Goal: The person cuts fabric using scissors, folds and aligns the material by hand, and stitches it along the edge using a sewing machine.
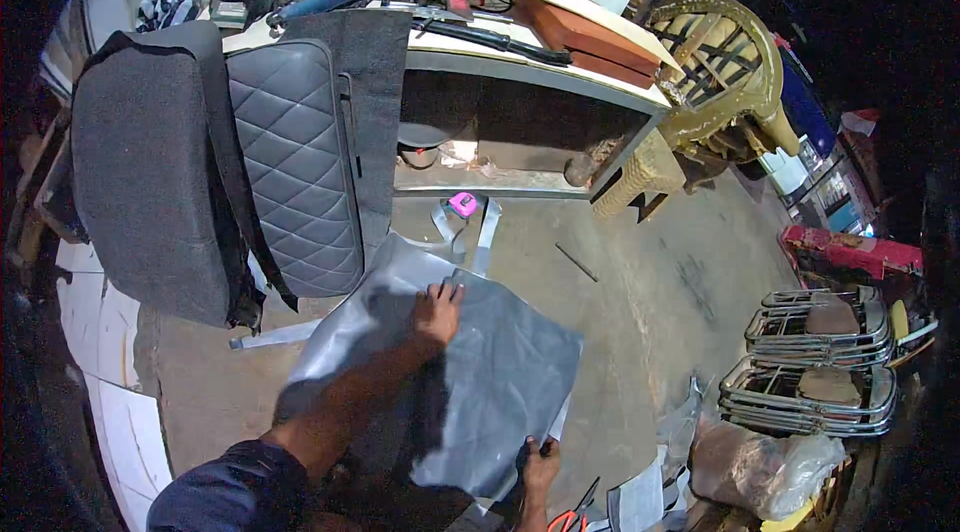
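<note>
A large grey sheet [500,362], smooth like vinyl or coated fabric, lies on the floor in front of me. My left hand [438,312] presses on its upper part, fingers spread and holding nothing. At the sheet's lower right edge, my right hand [541,462] pinches the border between thumb and fingers; a small dark spot there is too small to make out. Just beyond the sheet's far edge sits a pink tape measure [463,204] beside loose grey strips [487,237]. Scissors with orange handles [568,520] lie close to my right hand, partly cut off by the frame.
A dark padded seat [140,182] and a quilted black panel [290,162] lean against a workbench [530,194] at the far side. Stacked metal frames [810,392] and a plastic-wrapped bundle [760,462] stand on the right. A thin rod [577,262] lies on the floor.
</note>
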The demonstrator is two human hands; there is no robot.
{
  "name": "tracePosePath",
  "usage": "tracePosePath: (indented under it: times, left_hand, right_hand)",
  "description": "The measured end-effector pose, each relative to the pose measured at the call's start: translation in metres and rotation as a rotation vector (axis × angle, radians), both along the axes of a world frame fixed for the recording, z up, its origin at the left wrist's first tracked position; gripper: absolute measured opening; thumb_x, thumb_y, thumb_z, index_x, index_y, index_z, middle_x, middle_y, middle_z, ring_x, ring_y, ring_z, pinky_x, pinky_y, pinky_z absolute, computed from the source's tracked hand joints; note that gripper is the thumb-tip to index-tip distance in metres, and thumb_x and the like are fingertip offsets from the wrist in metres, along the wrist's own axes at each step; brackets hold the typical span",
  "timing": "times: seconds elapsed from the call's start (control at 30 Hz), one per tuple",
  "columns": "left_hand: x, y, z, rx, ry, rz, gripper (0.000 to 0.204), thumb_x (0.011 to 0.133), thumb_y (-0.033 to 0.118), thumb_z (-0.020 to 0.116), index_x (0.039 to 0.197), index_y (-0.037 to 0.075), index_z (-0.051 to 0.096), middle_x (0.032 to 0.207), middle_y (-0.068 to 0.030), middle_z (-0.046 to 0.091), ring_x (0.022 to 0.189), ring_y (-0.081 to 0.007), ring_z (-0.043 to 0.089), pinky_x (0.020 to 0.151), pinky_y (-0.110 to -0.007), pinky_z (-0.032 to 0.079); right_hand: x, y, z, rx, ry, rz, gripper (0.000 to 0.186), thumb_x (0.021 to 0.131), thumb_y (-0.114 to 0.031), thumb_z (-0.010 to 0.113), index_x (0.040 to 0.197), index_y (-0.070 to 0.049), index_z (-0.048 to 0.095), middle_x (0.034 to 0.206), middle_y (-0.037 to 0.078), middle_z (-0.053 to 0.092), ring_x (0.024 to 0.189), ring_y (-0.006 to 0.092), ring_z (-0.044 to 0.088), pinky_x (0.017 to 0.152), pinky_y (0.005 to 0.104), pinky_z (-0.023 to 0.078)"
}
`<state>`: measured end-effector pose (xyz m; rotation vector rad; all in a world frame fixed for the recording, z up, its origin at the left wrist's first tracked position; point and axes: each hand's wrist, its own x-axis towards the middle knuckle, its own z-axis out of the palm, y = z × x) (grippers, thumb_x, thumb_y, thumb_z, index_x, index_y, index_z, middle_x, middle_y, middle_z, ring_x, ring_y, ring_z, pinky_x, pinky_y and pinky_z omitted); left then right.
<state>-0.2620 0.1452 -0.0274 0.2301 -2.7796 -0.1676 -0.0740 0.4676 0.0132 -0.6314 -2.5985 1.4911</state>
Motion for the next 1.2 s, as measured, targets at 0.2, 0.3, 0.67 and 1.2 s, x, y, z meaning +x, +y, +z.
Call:
tracePosePath:
  times: [0.2, 0.3, 0.67, 1.2]
  left_hand:
    - [0.001, 0.005, -0.025, 0.225, 0.157, -0.131, 0.056, 0.093, 0.031, 0.057, 0.144, 0.008, 0.050, 0.155, -0.0129, 0.040, 0.122, -0.0390, 0.050, 0.100, -0.055, 0.041]
    - [0.009, 0.014, -0.017, 0.066, 0.125, -0.142, 0.064, 0.094, 0.034, 0.056, 0.150, 0.007, 0.043, 0.160, -0.0141, 0.033, 0.128, -0.0434, 0.048, 0.105, -0.059, 0.038]
    - [0.004, 0.003, 0.010, -0.070, -0.081, -0.159, 0.064, 0.094, 0.035, 0.055, 0.150, 0.005, 0.042, 0.160, -0.0143, 0.032, 0.127, -0.0411, 0.045, 0.099, -0.056, 0.038]
    - [-0.008, 0.201, 0.069, -0.065, -0.606, -1.629, 0.022, 0.084, 0.020, 0.063, 0.105, 0.015, 0.065, 0.103, -0.0072, 0.061, 0.097, -0.0292, 0.067, 0.079, -0.043, 0.057]
  right_hand:
    - [-0.012, 0.014, -0.007, 0.105, 0.038, -0.003, 0.039, 0.088, -0.026, 0.077, 0.109, 0.004, 0.063, 0.089, 0.011, 0.068, 0.082, 0.0201, 0.061, 0.078, 0.0349, 0.051]
    - [-0.020, 0.008, 0.006, 0.106, 0.068, -0.084, 0.047, 0.090, -0.029, 0.076, 0.118, 0.006, 0.063, 0.100, 0.017, 0.072, 0.094, 0.0235, 0.067, 0.087, 0.0366, 0.052]
    - [-0.022, 0.001, 0.015, 0.084, -0.072, -0.041, 0.035, 0.095, -0.033, 0.066, 0.099, 0.002, 0.069, 0.073, 0.012, 0.064, 0.069, 0.0187, 0.058, 0.068, 0.0357, 0.048]
    - [-0.025, -0.012, 0.028, 0.266, -0.076, 0.031, 0.031, 0.094, -0.035, 0.064, 0.109, -0.008, 0.067, 0.080, 0.023, 0.067, 0.075, 0.0423, 0.067, 0.069, 0.0504, 0.051]
